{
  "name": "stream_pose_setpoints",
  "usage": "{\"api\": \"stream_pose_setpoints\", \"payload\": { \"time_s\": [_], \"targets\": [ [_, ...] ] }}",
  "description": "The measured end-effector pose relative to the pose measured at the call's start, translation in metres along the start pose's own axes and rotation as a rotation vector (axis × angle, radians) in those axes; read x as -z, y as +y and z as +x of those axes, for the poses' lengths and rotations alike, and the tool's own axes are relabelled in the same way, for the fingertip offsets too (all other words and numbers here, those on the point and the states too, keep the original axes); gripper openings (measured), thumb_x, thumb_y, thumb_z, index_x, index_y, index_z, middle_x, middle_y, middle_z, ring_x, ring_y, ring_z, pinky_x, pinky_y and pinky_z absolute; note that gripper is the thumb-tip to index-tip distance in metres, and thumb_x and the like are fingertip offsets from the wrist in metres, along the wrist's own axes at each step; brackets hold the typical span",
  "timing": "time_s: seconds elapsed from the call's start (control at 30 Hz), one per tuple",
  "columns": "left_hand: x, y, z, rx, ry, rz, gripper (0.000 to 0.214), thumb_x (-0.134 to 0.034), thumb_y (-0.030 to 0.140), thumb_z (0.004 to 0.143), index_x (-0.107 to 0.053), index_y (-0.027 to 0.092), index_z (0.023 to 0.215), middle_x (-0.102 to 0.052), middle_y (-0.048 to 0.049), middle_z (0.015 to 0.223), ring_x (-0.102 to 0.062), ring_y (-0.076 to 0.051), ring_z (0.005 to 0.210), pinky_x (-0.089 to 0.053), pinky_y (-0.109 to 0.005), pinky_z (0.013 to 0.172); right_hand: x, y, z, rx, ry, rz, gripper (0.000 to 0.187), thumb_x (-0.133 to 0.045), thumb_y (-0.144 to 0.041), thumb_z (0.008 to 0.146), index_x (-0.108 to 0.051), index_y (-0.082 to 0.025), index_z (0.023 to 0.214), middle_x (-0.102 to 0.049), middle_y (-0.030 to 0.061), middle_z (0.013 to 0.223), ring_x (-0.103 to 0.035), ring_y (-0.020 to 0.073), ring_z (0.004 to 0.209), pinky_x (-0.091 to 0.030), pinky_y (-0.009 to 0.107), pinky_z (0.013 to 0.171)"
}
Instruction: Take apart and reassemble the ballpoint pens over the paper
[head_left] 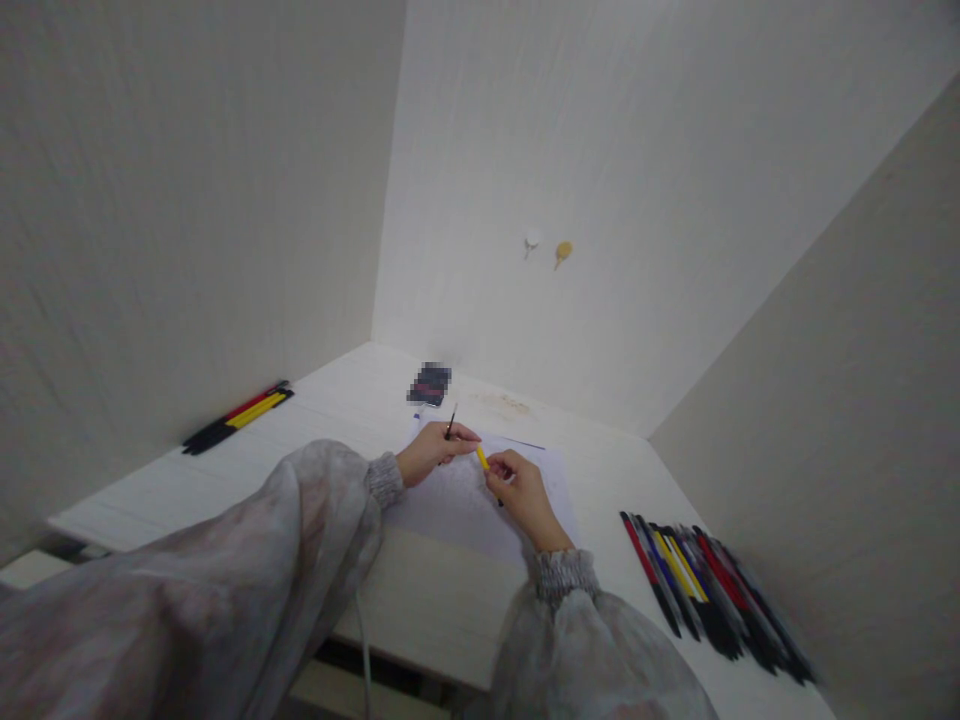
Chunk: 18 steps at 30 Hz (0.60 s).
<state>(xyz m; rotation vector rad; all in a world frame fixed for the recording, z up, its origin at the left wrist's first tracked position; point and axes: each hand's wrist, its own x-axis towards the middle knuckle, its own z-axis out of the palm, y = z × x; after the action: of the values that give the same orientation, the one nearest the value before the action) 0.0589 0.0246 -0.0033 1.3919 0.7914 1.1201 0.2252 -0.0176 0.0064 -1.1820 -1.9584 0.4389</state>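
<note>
My right hand (517,485) is closed round a pen (482,458) with a yellow barrel, tilted above a white sheet of paper (457,515). A dark end of it shows below the fingers. Facing it, my left hand (442,445) pinches with its fingertips at the upper end of that yellow barrel. A thin dark stick with a pale tip, like a pen refill (451,422), stands up from between the left fingers. Its lower part is mostly hidden by the hand.
Several black, yellow and red pens (244,415) lie along the left wall. A larger row of mixed pens (705,590) lies at the right. Behind the paper sits a dark blurred object (430,384). Two hooks (563,252) are on the back wall. A cable (364,640) hangs at the front edge.
</note>
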Motion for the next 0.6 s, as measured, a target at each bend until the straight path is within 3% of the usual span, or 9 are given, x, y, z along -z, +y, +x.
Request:
{"api": "stream_pose_setpoints", "payload": {
  "time_s": [0.2,0.37,0.5,0.6],
  "targets": [
    [0.0013,0.0007,-0.0018,-0.001,-0.065,0.047,0.033,-0.063,0.032,0.062,-0.062,0.010,0.087,-0.041,0.0055,0.047,-0.027,-0.003,0.040,-0.017,-0.019,0.040,-0.0009,-0.0013,-0.0001,0.002,0.007,0.001,0.015,-0.049,-0.013,0.063,-0.058,-0.016,0.074,-0.053,-0.0007,0.063,-0.046,0.0107,0.058,-0.038,0.022,0.056],
    [-0.0019,0.0071,-0.0032,-0.084,-0.030,0.046,0.043,-0.061,0.033,0.064,-0.051,0.014,0.102,-0.047,0.0029,0.067,-0.032,-0.004,0.046,-0.022,-0.018,0.042,0.0017,-0.0014,0.0010,0.009,0.085,-0.021,0.009,-0.050,-0.016,0.064,-0.056,-0.016,0.071,-0.054,0.0001,0.065,-0.048,0.0121,0.063,-0.038,0.024,0.061],
    [-0.0029,0.0088,-0.0008,-0.144,0.091,0.157,0.026,-0.046,0.036,0.076,-0.045,0.014,0.090,-0.043,0.0036,0.066,-0.036,-0.006,0.051,-0.029,-0.019,0.047,0.0058,-0.0022,0.0018,-0.052,0.174,-0.005,0.009,-0.049,-0.022,0.068,-0.054,-0.016,0.071,-0.057,0.0017,0.069,-0.052,0.0137,0.068,-0.039,0.026,0.066],
    [0.0007,0.0057,0.0019,-0.202,0.100,0.333,0.018,-0.038,0.032,0.080,-0.043,0.015,0.080,-0.039,0.0046,0.062,-0.036,-0.009,0.054,-0.031,-0.021,0.052,0.0086,-0.0035,0.0023,-0.079,0.233,0.006,0.011,-0.048,-0.025,0.070,-0.052,-0.017,0.075,-0.058,0.0023,0.071,-0.053,0.0142,0.068,-0.040,0.026,0.065]
  ]
}}
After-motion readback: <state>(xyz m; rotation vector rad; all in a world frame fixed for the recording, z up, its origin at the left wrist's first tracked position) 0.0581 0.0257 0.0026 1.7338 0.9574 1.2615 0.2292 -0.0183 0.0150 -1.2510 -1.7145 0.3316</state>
